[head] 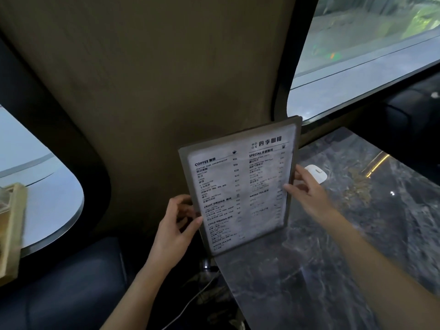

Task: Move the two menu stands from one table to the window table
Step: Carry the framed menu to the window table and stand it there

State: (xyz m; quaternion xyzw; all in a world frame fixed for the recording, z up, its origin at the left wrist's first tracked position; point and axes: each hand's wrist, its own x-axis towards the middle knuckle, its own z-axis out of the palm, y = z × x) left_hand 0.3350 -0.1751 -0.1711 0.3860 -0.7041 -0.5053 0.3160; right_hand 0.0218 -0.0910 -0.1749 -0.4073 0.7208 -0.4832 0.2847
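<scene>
A menu stand [240,186], a grey-framed sheet printed with coffee and drink lists, stands upright at the left end of the dark marble window table [333,246]. My left hand [176,229] grips its left edge, thumb on the front. My right hand [307,194] holds its right edge with the fingers curled around the frame. Only this one menu stand is clearly in view.
A small white object [315,172] lies on the table just behind my right hand. A window [369,51] runs along the far side. At the far left a blurred wooden-framed object [12,229] stands by another pale table [47,198]. Dark seats lie below.
</scene>
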